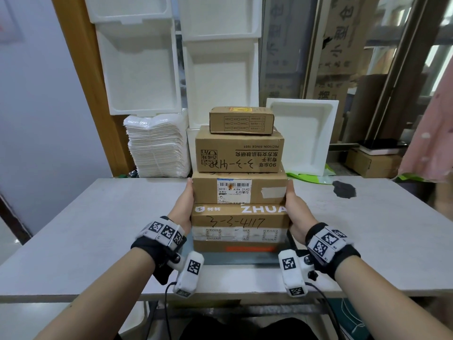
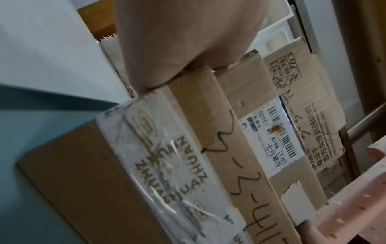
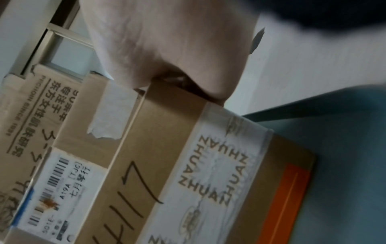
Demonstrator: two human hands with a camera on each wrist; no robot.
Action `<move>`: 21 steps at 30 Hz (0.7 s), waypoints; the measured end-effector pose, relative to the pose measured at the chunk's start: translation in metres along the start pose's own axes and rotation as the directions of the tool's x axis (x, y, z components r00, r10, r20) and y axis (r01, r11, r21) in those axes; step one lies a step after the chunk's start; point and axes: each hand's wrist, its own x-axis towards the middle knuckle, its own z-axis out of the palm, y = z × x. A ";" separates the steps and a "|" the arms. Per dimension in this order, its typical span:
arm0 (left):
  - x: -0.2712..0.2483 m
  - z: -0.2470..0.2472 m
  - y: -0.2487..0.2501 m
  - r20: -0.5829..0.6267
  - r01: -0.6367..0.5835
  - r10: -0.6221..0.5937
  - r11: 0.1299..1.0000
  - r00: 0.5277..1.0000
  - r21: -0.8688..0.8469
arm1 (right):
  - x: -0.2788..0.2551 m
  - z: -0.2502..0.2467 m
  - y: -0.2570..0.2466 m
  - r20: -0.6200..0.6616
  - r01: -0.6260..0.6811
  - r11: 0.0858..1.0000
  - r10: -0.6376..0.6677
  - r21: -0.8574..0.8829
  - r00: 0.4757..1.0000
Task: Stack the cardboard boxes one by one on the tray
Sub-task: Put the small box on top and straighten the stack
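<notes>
Left hand (image 1: 182,207) & right hand (image 1: 297,207) press flat vs sides of brown cardboard box w/ white "501E A19A [TJC]" label (image 1: 239,190); below, taped "ZHUANZHUAN" box, "3-3-417" (image 1: 239,222); above, "PECHOIN SINCE 1931" box (image 1: 239,149).

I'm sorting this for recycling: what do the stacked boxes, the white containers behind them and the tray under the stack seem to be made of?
The stacked boxes look like plain brown corrugated cardboard, matte, with paper labels and glossy clear tape. The white containers seem to be expanded foam: thick, soft-edged, dull white walls. The tray shows only a smooth grey-blue strip; plastic or painted metal, I cannot tell which.
</notes>
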 end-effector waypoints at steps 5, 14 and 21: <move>-0.005 0.003 -0.001 -0.022 0.018 -0.018 1.000 1.000 -0.010 | -0.004 0.004 0.001 -0.038 -0.040 0.999 0.040 -0.001 0.999; -0.002 0.008 0.018 -0.079 -0.064 0.060 0.997 0.995 -0.052 | -0.010 0.003 -0.020 -0.062 0.083 0.995 -0.086 -0.050 0.994; -0.008 0.012 0.020 -0.104 -0.080 0.079 0.997 0.991 -0.005 | -0.020 0.009 -0.023 -0.061 0.110 0.992 -0.114 -0.065 0.992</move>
